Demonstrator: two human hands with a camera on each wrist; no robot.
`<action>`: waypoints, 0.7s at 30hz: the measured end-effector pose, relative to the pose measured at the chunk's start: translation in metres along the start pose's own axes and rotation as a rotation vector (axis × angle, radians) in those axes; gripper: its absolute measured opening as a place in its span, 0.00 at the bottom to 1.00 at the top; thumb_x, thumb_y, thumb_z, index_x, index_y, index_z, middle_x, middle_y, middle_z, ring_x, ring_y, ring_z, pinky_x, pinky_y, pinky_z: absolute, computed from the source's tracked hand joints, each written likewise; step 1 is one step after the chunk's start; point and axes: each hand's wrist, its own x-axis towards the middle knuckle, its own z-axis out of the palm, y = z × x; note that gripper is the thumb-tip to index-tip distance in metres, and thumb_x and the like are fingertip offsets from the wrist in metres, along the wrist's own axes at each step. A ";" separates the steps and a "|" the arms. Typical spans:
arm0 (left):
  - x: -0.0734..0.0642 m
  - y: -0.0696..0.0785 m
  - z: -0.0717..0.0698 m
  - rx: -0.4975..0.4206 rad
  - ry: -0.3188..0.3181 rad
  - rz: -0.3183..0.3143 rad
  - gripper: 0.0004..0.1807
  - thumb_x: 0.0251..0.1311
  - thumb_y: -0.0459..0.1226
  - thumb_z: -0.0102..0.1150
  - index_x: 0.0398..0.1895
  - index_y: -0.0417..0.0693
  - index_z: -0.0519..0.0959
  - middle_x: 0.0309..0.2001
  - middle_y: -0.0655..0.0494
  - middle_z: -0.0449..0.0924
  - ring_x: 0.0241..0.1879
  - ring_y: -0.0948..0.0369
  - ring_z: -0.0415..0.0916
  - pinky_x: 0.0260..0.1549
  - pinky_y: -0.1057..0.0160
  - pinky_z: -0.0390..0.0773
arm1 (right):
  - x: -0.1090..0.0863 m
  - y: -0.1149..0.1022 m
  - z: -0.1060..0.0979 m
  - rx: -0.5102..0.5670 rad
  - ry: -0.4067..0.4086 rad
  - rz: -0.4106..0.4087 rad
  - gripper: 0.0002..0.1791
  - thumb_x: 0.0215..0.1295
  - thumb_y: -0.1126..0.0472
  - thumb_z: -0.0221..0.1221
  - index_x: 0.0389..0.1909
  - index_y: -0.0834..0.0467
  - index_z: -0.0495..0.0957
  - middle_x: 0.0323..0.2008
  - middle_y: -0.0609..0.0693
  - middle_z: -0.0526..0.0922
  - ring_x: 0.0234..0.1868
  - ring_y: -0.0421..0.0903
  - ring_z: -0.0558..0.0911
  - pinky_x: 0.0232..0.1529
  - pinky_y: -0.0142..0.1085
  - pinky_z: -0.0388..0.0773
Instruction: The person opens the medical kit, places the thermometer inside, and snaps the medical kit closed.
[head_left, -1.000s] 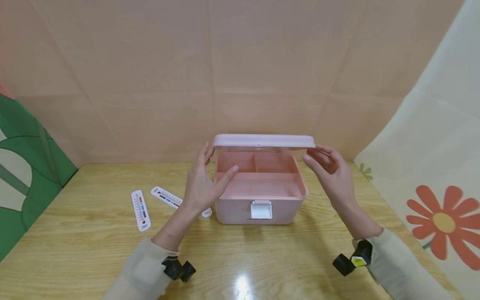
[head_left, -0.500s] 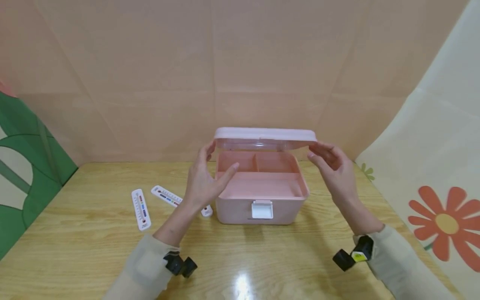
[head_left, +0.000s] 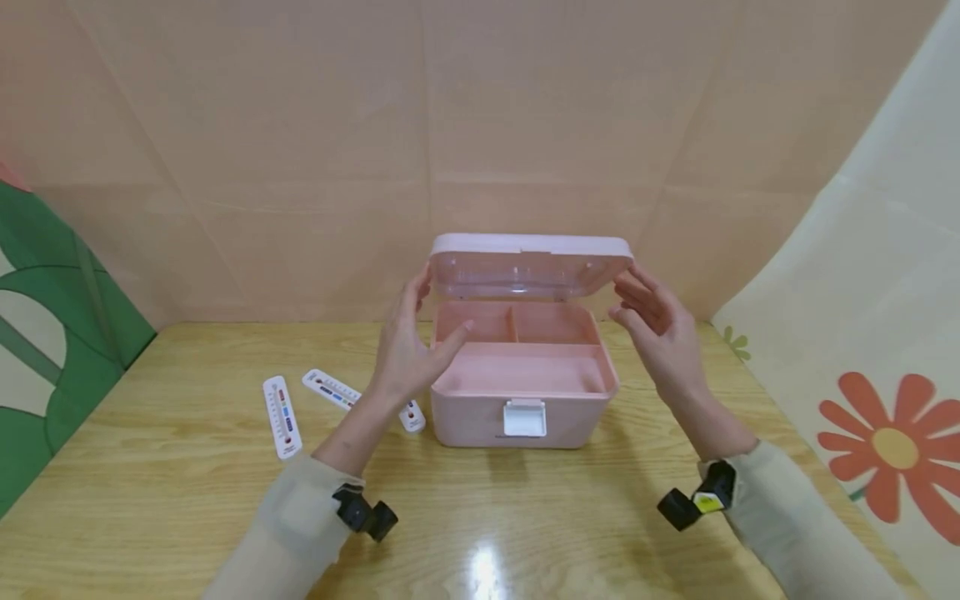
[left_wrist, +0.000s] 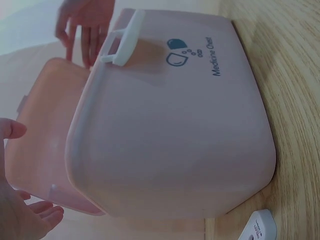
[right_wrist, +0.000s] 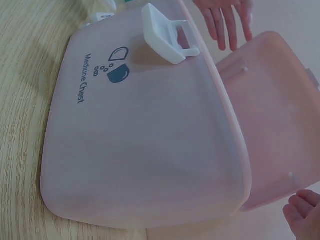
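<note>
A pink medicine chest (head_left: 468, 423), printed "Medicine Chest" in the wrist views, stands on the table with its lid (head_left: 534, 244) tilted up and back. Its white front latch (head_left: 525, 419) hangs unfastened. Inside the head view I see a divided rear section and a wider front compartment. My left hand (head_left: 412, 350) has its fingers at the lid's left edge, thumb extended over the box's left side. At the lid's right edge are the fingers of my right hand (head_left: 667, 337), loosely bent, not wrapped round it.
Left of the chest lie two white thermometer cards. One thermometer card (head_left: 282, 418) is fully visible; the other thermometer card (head_left: 330, 389) is partly covered by my left wrist. A fabric backdrop (head_left: 315, 250) rises behind the wooden table (head_left: 180, 492).
The lid has swung further up and back, showing more of its underside. Both hands have risen slightly along with it. The chest and thermometer cards have stayed put.
</note>
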 end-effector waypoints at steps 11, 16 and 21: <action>0.005 -0.008 0.003 0.029 -0.001 -0.005 0.49 0.53 0.45 0.67 0.75 0.56 0.51 0.71 0.49 0.59 0.69 0.51 0.59 0.66 0.43 0.59 | 0.004 0.005 0.007 -0.038 -0.071 -0.011 0.36 0.67 0.70 0.50 0.74 0.48 0.53 0.68 0.64 0.64 0.69 0.59 0.63 0.55 0.20 0.70; 0.008 -0.011 0.003 0.024 -0.011 0.005 0.50 0.53 0.46 0.67 0.76 0.58 0.49 0.72 0.51 0.58 0.70 0.52 0.57 0.67 0.41 0.57 | 0.008 0.012 0.007 -0.028 -0.080 -0.056 0.38 0.67 0.72 0.49 0.75 0.49 0.51 0.68 0.66 0.63 0.69 0.62 0.62 0.69 0.40 0.62; 0.011 -0.014 0.003 0.015 -0.021 -0.005 0.49 0.53 0.46 0.67 0.75 0.56 0.50 0.72 0.52 0.58 0.71 0.52 0.56 0.67 0.43 0.57 | 0.014 0.021 0.007 -0.006 -0.089 -0.086 0.38 0.66 0.75 0.48 0.75 0.51 0.51 0.67 0.64 0.62 0.68 0.63 0.62 0.70 0.44 0.61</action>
